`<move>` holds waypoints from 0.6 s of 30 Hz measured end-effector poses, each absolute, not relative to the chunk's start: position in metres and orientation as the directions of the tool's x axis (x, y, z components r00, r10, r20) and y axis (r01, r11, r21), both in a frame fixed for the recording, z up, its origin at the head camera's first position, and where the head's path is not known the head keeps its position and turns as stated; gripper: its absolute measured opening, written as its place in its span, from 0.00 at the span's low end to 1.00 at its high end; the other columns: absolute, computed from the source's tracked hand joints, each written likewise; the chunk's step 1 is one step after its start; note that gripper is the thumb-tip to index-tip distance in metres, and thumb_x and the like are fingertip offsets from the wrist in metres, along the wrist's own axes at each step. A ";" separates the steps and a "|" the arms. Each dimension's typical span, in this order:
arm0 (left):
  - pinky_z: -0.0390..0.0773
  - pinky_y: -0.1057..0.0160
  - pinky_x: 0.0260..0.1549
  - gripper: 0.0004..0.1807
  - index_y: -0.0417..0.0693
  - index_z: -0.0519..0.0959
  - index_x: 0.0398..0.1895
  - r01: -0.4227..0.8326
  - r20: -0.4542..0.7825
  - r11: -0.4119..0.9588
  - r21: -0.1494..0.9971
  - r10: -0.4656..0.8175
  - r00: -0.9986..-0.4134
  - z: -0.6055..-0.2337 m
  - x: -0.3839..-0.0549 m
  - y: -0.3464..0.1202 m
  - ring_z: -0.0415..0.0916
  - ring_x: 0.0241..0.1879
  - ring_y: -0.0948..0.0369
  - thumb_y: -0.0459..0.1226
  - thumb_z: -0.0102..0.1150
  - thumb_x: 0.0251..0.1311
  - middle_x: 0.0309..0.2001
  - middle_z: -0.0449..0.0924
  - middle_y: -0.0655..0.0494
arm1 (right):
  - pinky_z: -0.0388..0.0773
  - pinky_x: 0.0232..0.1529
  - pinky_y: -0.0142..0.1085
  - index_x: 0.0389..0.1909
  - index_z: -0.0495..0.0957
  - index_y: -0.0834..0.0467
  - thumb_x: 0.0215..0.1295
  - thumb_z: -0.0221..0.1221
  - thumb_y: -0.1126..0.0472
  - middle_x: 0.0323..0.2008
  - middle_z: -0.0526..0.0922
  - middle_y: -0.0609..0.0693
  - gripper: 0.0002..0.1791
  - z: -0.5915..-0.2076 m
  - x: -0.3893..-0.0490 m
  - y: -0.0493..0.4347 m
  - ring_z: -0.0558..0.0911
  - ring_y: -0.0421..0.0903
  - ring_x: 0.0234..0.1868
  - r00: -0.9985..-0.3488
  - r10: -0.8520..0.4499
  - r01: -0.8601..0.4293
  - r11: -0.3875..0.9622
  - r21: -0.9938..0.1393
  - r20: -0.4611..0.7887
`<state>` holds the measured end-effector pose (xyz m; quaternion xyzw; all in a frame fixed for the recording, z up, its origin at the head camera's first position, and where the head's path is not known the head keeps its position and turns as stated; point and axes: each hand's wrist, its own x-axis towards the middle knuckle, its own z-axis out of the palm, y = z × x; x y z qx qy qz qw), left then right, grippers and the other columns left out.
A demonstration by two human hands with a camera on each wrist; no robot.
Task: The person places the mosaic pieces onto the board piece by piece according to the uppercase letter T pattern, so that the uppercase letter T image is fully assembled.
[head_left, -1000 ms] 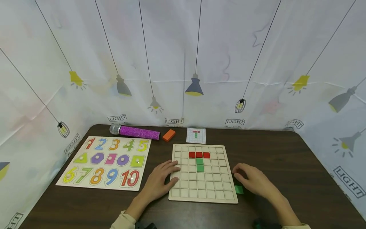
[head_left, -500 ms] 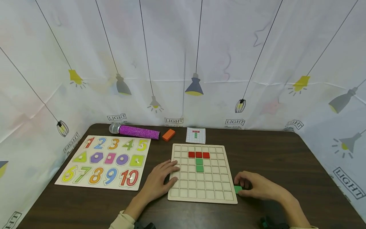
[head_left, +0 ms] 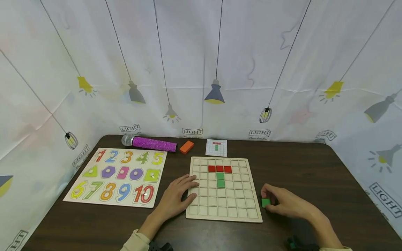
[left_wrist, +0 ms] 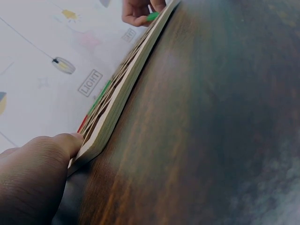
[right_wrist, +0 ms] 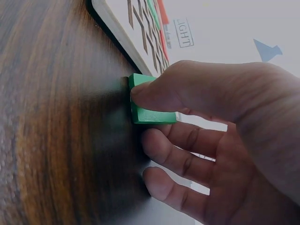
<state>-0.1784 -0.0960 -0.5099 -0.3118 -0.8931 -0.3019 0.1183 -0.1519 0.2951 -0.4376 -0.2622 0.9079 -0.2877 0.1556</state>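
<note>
A wooden grid board (head_left: 213,211) lies flat on the table; three red tiles (head_left: 220,168) sit in a row in its cells, with two green tiles (head_left: 221,183) in a column under the middle one. My left hand (head_left: 176,197) rests on the board's left edge, its fingers extended, and the thumb touches the edge in the left wrist view. Beside the board's right edge, my right hand (head_left: 287,204) pinches a loose green square tile (right_wrist: 152,116) between thumb and fingers, close to the tabletop. The right wrist view shows the thumb over the tile's face; the index fingertip is hidden.
A small card (head_left: 216,153) printed with a red and green T on a grid lies behind the board. Left of it are an orange block (head_left: 186,147) and a purple glittery microphone (head_left: 154,144). A number-and-shape puzzle board (head_left: 117,174) occupies the table's left side.
My right hand has come down to the green tile at the board's right edge, taken hold of it and shifted it slightly away from the board. The left hand has stayed in place.
</note>
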 end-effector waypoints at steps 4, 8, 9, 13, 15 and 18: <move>0.64 0.39 0.61 0.19 0.56 0.76 0.56 0.635 0.416 0.609 0.475 0.480 -0.772 -0.510 -0.178 -0.095 0.64 0.67 0.50 0.45 0.57 0.62 0.65 0.71 0.56 | 0.70 0.28 0.28 0.40 0.65 0.53 0.59 0.62 0.60 0.29 0.72 0.43 0.14 -0.439 -0.152 0.295 0.71 0.33 0.29 -0.819 -0.559 -0.383 0.700 -0.603 -0.128; 0.64 0.40 0.61 0.19 0.57 0.76 0.56 0.635 0.415 0.610 0.474 0.481 -0.772 -0.510 -0.177 -0.095 0.64 0.67 0.50 0.46 0.57 0.63 0.65 0.71 0.57 | 0.70 0.28 0.28 0.39 0.65 0.53 0.59 0.61 0.62 0.28 0.71 0.43 0.14 -0.441 -0.152 0.296 0.71 0.33 0.29 -0.817 -0.565 -0.390 0.688 -0.612 -0.115; 0.64 0.40 0.61 0.19 0.57 0.76 0.56 0.634 0.411 0.613 0.472 0.483 -0.773 -0.510 -0.177 -0.096 0.64 0.67 0.51 0.46 0.56 0.63 0.65 0.70 0.57 | 0.70 0.28 0.28 0.39 0.65 0.53 0.59 0.61 0.63 0.28 0.71 0.43 0.14 -0.442 -0.151 0.297 0.71 0.33 0.29 -0.816 -0.568 -0.394 0.684 -0.614 -0.110; 0.64 0.40 0.61 0.19 0.58 0.76 0.57 0.633 0.406 0.619 0.464 0.487 -0.773 -0.511 -0.177 -0.096 0.63 0.67 0.51 0.48 0.55 0.63 0.65 0.70 0.58 | 0.68 0.24 0.27 0.39 0.65 0.53 0.59 0.61 0.64 0.27 0.71 0.42 0.13 -0.443 -0.151 0.297 0.70 0.32 0.26 -0.816 -0.569 -0.397 0.677 -0.620 -0.099; 0.64 0.40 0.61 0.19 0.58 0.76 0.57 0.637 0.412 0.617 0.462 0.486 -0.771 -0.511 -0.178 -0.096 0.64 0.67 0.51 0.48 0.56 0.63 0.65 0.70 0.58 | 0.67 0.23 0.27 0.39 0.66 0.53 0.59 0.60 0.64 0.26 0.71 0.42 0.12 -0.442 -0.151 0.297 0.69 0.32 0.25 -0.816 -0.569 -0.397 0.675 -0.622 -0.097; 0.65 0.40 0.60 0.19 0.59 0.76 0.57 0.638 0.414 0.616 0.462 0.486 -0.770 -0.511 -0.179 -0.096 0.64 0.67 0.51 0.48 0.56 0.63 0.65 0.70 0.58 | 0.67 0.22 0.27 0.38 0.67 0.53 0.60 0.60 0.64 0.26 0.71 0.41 0.11 -0.441 -0.151 0.296 0.69 0.31 0.24 -0.817 -0.568 -0.399 0.679 -0.617 -0.096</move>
